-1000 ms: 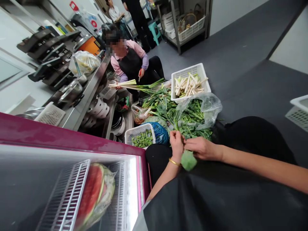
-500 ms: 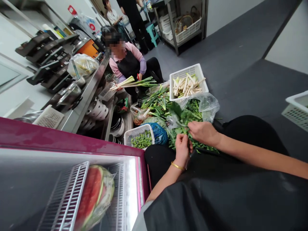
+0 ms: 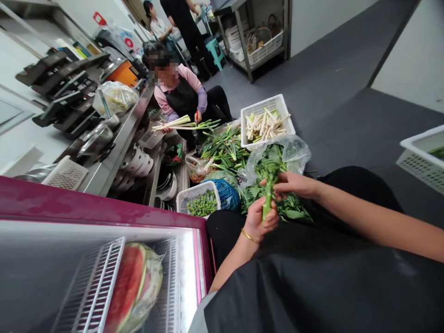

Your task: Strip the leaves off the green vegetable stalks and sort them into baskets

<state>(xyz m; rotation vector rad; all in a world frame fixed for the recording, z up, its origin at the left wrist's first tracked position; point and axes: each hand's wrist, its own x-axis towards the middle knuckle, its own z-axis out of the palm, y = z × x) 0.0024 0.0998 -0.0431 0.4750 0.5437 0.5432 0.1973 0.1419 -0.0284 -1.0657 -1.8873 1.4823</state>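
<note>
My left hand (image 3: 262,219), with a gold bracelet at the wrist, is closed round the lower end of a thick green vegetable stalk (image 3: 268,198). The stalk stands nearly upright, its leafy top away from me. My right hand (image 3: 289,183) is at the stalk's upper part from the right, its fingers bent and partly hidden; whether they grip it is unclear. Beneath both hands lies a heap of leafy greens (image 3: 294,209) beside a clear plastic bag (image 3: 296,152). A white basket of cut green pieces (image 3: 203,203) is to the left.
A person (image 3: 182,92) opposite holds long scallions (image 3: 183,124) and a red-handled tool. Behind the greens is a white basket (image 3: 292,130) of pale stalks. An open fridge (image 3: 104,208) with watermelon is at the left, a steel counter (image 3: 120,143) beyond, another basket (image 3: 421,159) at right.
A thick stalk now stands upright in my left hand, where only leaves showed between my hands before. My right hand's fingers have spread somewhat. The view has shifted slightly.
</note>
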